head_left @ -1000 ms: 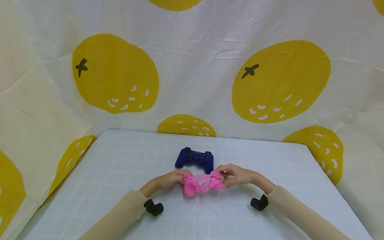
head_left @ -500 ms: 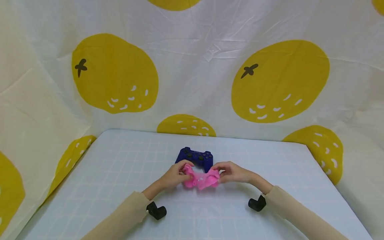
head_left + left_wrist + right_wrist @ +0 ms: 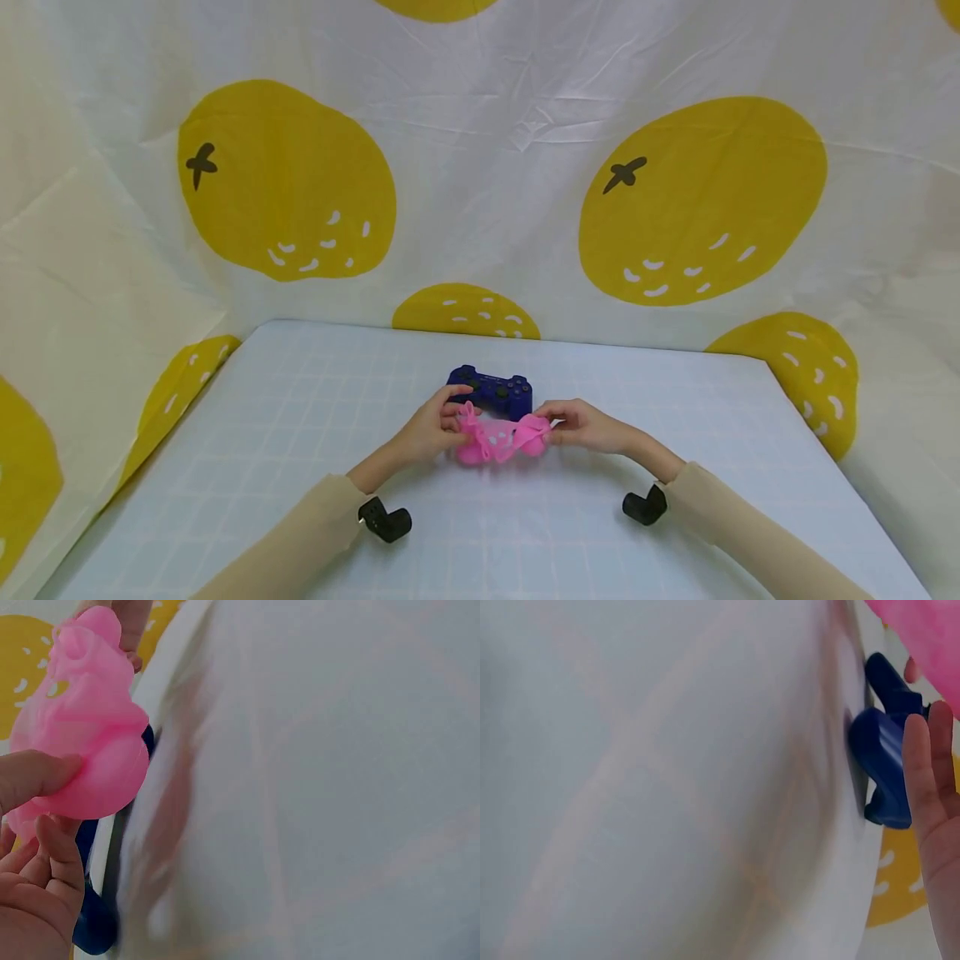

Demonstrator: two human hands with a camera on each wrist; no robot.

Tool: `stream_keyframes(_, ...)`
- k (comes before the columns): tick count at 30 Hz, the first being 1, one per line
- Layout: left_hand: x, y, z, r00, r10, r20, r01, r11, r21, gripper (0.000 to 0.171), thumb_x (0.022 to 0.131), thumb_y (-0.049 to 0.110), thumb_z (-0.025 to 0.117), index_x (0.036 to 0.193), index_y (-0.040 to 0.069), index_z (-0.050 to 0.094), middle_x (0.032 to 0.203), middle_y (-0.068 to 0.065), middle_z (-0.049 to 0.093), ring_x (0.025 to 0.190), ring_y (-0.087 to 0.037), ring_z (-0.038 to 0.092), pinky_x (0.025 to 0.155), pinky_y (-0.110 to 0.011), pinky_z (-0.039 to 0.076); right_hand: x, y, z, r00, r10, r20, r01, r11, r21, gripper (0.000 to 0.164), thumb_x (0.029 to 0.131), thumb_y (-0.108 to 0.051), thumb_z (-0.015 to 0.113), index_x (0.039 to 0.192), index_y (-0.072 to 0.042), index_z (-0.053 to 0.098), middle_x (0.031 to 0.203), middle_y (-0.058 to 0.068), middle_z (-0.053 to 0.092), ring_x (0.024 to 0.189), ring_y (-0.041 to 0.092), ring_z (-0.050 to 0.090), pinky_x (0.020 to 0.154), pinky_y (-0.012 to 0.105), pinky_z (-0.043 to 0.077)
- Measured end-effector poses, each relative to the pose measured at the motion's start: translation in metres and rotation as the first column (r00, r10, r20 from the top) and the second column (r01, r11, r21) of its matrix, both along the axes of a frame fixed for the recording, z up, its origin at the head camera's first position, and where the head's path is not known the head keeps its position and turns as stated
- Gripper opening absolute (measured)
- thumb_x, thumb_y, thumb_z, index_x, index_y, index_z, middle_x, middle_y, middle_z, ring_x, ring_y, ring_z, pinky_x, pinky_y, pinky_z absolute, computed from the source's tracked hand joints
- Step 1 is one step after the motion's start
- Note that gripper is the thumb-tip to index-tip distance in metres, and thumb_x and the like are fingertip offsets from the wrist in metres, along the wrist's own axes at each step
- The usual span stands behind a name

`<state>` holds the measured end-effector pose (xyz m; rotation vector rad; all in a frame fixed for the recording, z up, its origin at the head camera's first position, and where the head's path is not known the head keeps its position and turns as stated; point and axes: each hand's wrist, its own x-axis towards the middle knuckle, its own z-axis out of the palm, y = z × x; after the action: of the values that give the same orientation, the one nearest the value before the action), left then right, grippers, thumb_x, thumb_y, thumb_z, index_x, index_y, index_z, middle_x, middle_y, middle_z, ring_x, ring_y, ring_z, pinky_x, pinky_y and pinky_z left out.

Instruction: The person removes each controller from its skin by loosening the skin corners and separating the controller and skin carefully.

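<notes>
A soft pink silicone controller cover (image 3: 497, 439) is held up off the table between both hands. My left hand (image 3: 422, 429) pinches its left end, thumb pressed on the pink surface in the left wrist view, where the cover (image 3: 97, 735) looks wrinkled and floppy with holes in it. At the other end, my right hand (image 3: 588, 427) grips the cover's right lobe with thumb and fingers. Just behind lies a dark blue game controller (image 3: 495, 389) on the table; the left hand and the cover overlap its front. The right wrist view shows the controller (image 3: 889, 757) beyond the right fingers.
A pale checked cloth covers the table (image 3: 637, 533). Behind it hangs a white curtain (image 3: 487, 192) printed with big yellow fruit. Each wrist carries a small black camera (image 3: 386, 520).
Both hands have carried the cover slightly back toward the controller. The left hand has shifted its hold, with its fingers higher, and the cover's ends have changed shape.
</notes>
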<state>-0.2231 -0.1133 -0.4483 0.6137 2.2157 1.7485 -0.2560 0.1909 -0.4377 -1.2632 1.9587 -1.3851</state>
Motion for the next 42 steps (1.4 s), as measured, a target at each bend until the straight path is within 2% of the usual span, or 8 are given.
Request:
stream_keyframes(11,0.002,-0.007,0.013,0.989,-0.147,0.023,0.149,0.983,-0.112,0.084,0.080,-0.009,0.067,0.149,0.005,0.019,0.123,-0.030,0.055,0.073,-0.010,0.058,0.065,-0.019,0.050,0.004,0.001,0.005,0.999,-0.038,0.034,0.038,0.999,0.014,0.023,0.099,-0.004,0.046,0.113,0.001,0.063,0.101,-0.007,0.060,0.093,0.005,0.052,0.081,0.024,0.046)
stream_keyframes(17,0.002,-0.010,0.014,0.986,-0.168,0.014,0.168,0.975,-0.147,0.085,0.081,-0.007,0.068,0.149,0.005,0.020,0.125,-0.031,0.054,0.077,-0.013,0.062,0.069,-0.020,0.051,0.005,0.001,0.006,0.998,-0.047,0.035,0.047,0.999,0.000,0.022,0.100,-0.005,0.045,0.112,0.003,0.062,0.102,-0.007,0.060,0.094,0.004,0.052,0.084,0.024,0.047)
stream_keyframes(24,0.001,-0.014,0.011,0.986,-0.166,-0.004,0.164,0.975,-0.152,0.082,0.082,-0.007,0.067,0.149,0.004,0.021,0.121,-0.029,0.059,0.081,-0.015,0.066,0.071,-0.021,0.053,0.002,0.003,0.005,0.997,0.030,0.075,-0.028,0.999,-0.027,0.021,0.097,-0.001,0.045,0.112,0.007,0.059,0.104,-0.007,0.061,0.094,0.003,0.053,0.082,0.021,0.047)
stream_keyframes(30,0.001,-0.017,0.009,0.994,-0.101,-0.047,0.091,0.979,-0.183,0.077,0.081,-0.006,0.069,0.147,-0.001,0.028,0.108,-0.024,0.068,0.085,-0.018,0.068,0.073,-0.022,0.055,0.000,0.005,0.003,0.995,0.025,0.097,-0.024,1.000,-0.012,0.028,0.094,-0.001,0.047,0.118,0.009,0.056,0.107,-0.004,0.061,0.096,0.004,0.054,0.085,0.022,0.047)
stream_keyframes(33,0.000,-0.018,0.008,0.994,-0.082,-0.077,0.065,0.977,-0.201,0.070,0.082,-0.004,0.069,0.142,-0.007,0.034,0.099,-0.022,0.072,0.085,-0.017,0.069,0.072,-0.019,0.054,0.000,0.004,0.001,0.996,-0.056,0.062,0.055,0.998,0.029,0.026,0.097,-0.006,0.047,0.117,0.006,0.059,0.103,-0.004,0.062,0.093,0.003,0.054,0.083,0.022,0.048)
stream_keyframes(36,0.000,-0.014,0.006,0.996,-0.045,-0.080,0.028,0.978,-0.207,0.058,0.082,-0.001,0.070,0.134,-0.010,0.046,0.092,-0.020,0.073,0.079,-0.013,0.068,0.066,-0.016,0.050,0.000,-0.001,-0.002,0.985,-0.171,0.012,0.170,0.982,0.080,0.020,0.098,-0.010,0.050,0.108,0.000,0.065,0.091,-0.006,0.063,0.084,0.002,0.054,0.078,0.022,0.049)
stream_keyframes(38,0.001,-0.011,0.005,0.996,0.003,-0.085,-0.022,0.976,-0.217,0.048,0.082,0.003,0.072,0.126,-0.009,0.056,0.091,-0.018,0.074,0.077,-0.011,0.068,0.064,-0.016,0.049,0.001,-0.005,-0.004,0.973,-0.230,-0.008,0.230,0.967,0.106,0.016,0.097,-0.012,0.054,0.101,-0.004,0.067,0.085,-0.006,0.063,0.081,0.002,0.054,0.075,0.022,0.048)
stream_keyframes(42,0.004,-0.005,0.002,0.987,0.126,-0.101,-0.147,0.959,-0.240,0.031,0.081,0.011,0.075,0.109,-0.002,0.069,0.088,-0.014,0.074,0.078,-0.015,0.070,0.064,-0.018,0.051,0.002,-0.008,-0.004,0.961,-0.277,-0.025,0.278,0.955,0.103,0.012,0.096,-0.013,0.056,0.095,-0.006,0.065,0.084,0.000,0.060,0.083,0.006,0.053,0.076,0.025,0.046)
